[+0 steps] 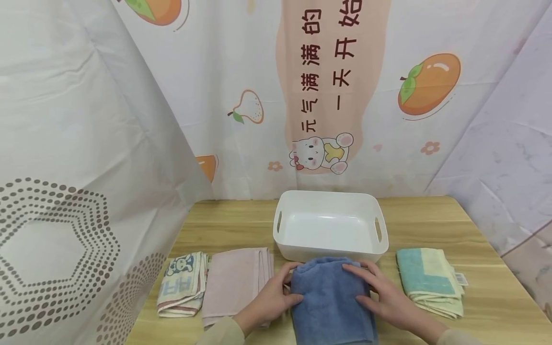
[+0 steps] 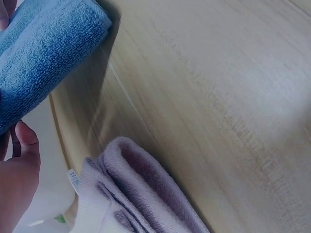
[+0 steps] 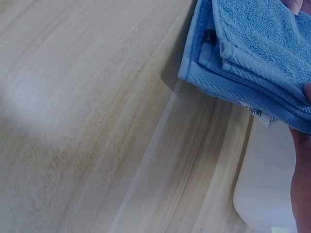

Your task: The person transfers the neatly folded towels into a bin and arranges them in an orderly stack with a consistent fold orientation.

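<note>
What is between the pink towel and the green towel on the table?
In the head view, the folded blue terry towel lies between the folded pink towel and the green-and-cream towel, with the left hand and right hand on it.

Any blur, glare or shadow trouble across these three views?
Head view: even, soft light, sharp, no glare; edges bow slightly from the wide lens. Left wrist view: blue towel sharp with a soft shadow beside it, table grain smeared. Right wrist view: towel weave crisp, table washed out and blurry at left.
</note>
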Motion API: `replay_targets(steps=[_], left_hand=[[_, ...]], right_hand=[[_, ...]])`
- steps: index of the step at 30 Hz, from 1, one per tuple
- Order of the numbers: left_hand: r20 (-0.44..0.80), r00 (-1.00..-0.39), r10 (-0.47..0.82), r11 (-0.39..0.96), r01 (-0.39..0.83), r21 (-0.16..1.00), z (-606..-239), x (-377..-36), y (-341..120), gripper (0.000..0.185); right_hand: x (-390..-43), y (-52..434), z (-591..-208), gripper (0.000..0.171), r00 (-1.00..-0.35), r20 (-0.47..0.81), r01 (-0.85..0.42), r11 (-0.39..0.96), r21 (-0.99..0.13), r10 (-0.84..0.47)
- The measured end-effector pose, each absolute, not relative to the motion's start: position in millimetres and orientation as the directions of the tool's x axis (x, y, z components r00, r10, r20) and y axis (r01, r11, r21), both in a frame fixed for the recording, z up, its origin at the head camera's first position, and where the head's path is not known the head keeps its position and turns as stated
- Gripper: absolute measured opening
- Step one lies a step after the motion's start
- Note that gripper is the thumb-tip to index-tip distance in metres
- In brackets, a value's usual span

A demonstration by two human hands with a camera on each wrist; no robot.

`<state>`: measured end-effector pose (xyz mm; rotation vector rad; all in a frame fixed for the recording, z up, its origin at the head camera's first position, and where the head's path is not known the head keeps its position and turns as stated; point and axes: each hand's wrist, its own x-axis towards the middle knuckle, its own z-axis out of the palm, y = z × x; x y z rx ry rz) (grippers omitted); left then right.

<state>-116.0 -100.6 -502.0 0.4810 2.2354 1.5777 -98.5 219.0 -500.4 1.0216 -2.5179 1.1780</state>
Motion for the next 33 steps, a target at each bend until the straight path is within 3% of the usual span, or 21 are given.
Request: replay_targets(steps=[12,24,33], left_hand=[[-0.044,-0.884,0.466,0.288,0.105,0.952,-494,-113,-99,0.064],[-0.052,-0.864,0.501,0.238,0.08,0.968,-486,-123,-86,0.066],[-0.039,-0.89,0.454,0.224,0.072,0.972,-485,-120,-92,0.065]], right_hand=[[-100,217,-494,0.067,-0.798,0.368,-0.568,0.391,-0.724,-0.477],[-99,223,-492,0.067,-0.806,0.437,-0.587,0.449,-0.673,-0.398],[-106,218,-484,0.066,-0.775,0.47,-0.626,0.412,-0.662,-0.422]])
